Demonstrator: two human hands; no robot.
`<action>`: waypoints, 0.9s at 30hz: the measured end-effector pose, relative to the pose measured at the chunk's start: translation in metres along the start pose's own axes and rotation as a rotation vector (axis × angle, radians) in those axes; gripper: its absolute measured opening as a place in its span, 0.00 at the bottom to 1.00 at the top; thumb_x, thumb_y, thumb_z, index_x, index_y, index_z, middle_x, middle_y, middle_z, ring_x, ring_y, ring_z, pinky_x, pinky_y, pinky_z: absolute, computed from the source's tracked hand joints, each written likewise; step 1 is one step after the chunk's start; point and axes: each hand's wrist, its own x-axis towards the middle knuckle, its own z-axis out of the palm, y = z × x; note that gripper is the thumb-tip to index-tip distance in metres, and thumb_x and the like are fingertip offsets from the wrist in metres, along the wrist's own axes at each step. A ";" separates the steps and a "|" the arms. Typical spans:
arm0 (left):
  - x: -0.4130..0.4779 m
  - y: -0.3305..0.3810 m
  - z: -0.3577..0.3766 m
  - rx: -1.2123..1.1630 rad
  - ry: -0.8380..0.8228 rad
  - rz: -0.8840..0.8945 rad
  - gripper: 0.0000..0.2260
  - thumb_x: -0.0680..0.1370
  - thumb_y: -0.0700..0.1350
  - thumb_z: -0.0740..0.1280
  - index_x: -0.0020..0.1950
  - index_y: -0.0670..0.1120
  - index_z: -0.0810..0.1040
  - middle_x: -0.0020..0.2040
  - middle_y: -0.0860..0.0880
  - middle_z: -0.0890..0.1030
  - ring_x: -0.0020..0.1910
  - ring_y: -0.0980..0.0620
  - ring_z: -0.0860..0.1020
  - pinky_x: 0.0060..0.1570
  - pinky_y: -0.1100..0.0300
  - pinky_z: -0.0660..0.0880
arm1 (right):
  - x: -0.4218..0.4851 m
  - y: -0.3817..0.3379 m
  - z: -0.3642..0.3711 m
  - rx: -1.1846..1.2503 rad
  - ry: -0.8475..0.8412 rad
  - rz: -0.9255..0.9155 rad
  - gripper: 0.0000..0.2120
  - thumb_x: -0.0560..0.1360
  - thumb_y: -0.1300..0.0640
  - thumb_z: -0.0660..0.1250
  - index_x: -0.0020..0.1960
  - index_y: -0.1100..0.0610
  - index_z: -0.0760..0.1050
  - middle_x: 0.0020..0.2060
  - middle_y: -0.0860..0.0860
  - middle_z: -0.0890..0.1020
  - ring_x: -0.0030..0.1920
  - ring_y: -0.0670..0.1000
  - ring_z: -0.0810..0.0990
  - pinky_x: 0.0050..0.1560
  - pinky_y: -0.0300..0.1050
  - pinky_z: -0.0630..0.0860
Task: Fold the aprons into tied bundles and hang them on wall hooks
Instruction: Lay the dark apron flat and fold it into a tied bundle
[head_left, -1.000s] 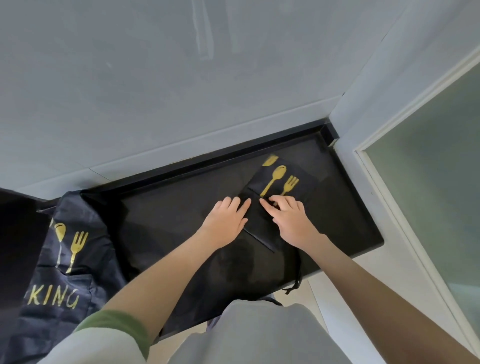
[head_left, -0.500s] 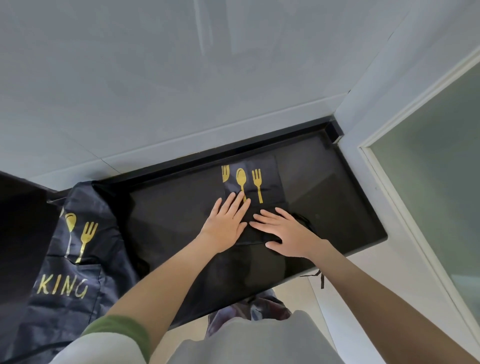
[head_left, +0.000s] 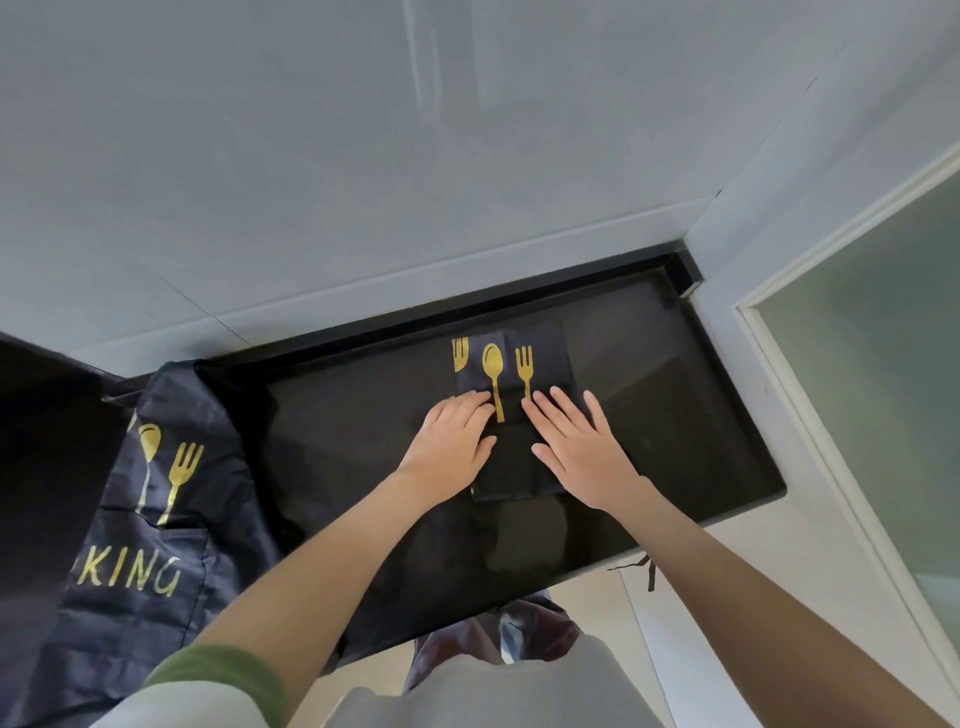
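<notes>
folded apron (head_left: 514, 364) on black counter (head_left: 675, 415) | left hand (head_left: 452, 441) flat on it | right hand (head_left: 582, 447) flat on it | second apron (head_left: 156, 519) hangs at left

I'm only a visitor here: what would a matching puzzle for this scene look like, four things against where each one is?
1 folded apron
2 spread apron
3 left hand
4 right hand

A fingers splayed, just below the gold fork
B draped at the counter's left end
C left of the gold spoon's handle
D lies under both hands

Pairs: 1-D, 2-B, 3-C, 4-A
</notes>
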 end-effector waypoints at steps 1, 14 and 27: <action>0.001 -0.001 0.002 0.059 -0.004 0.015 0.22 0.83 0.53 0.54 0.76 0.47 0.61 0.78 0.48 0.58 0.77 0.49 0.55 0.75 0.55 0.46 | 0.000 0.000 0.002 -0.022 -0.009 -0.024 0.30 0.83 0.44 0.37 0.75 0.54 0.64 0.71 0.52 0.71 0.73 0.55 0.66 0.74 0.58 0.56; 0.051 -0.011 -0.021 -0.145 0.126 -0.251 0.24 0.83 0.50 0.55 0.79 0.50 0.54 0.77 0.44 0.58 0.75 0.43 0.58 0.73 0.48 0.55 | 0.045 0.011 -0.032 0.391 0.271 0.217 0.26 0.79 0.58 0.64 0.75 0.54 0.62 0.71 0.54 0.69 0.70 0.55 0.66 0.69 0.55 0.63; 0.117 -0.038 -0.038 -0.111 -0.114 -0.324 0.16 0.85 0.49 0.48 0.57 0.45 0.74 0.54 0.47 0.78 0.55 0.46 0.71 0.53 0.53 0.61 | 0.116 0.043 -0.068 0.780 0.002 0.286 0.10 0.81 0.57 0.59 0.52 0.58 0.77 0.49 0.51 0.80 0.51 0.48 0.76 0.56 0.45 0.73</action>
